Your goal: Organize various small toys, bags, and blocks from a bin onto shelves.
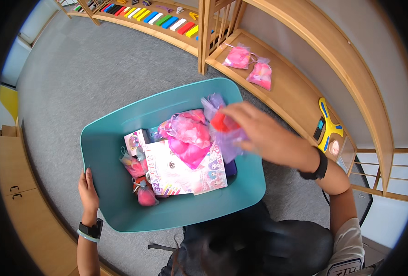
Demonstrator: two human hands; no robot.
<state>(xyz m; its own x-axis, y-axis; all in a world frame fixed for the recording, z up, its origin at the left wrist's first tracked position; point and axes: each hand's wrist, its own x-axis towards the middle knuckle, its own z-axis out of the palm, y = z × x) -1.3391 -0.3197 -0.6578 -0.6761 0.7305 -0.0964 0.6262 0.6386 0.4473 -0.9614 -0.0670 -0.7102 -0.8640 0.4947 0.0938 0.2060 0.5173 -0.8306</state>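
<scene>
A teal plastic bin (121,220) stands before me, tilted in the view. My left hand (89,193) grips its left wall near the rim. Over the bin's right side, my right hand (250,127) holds a purple organza drawstring bag (226,141) with something red inside; both are blurred. In the bin lies a white printed picture book or box (183,181) bearing writing and cartoon figures. Pink-filled organza bags (190,129) rest on it. A small printed box (135,142) and small mesh bags with reddish contents (146,196) sit at its left.
On the wooden shelf (286,93) at right lie two pink organza bags (238,57) and a yellow-blue three-armed toy (328,129). Coloured blocks (164,20) line another shelf at the back. Grey carpet (69,76) surrounds the bin. A wooden cabinet (21,176) stands left.
</scene>
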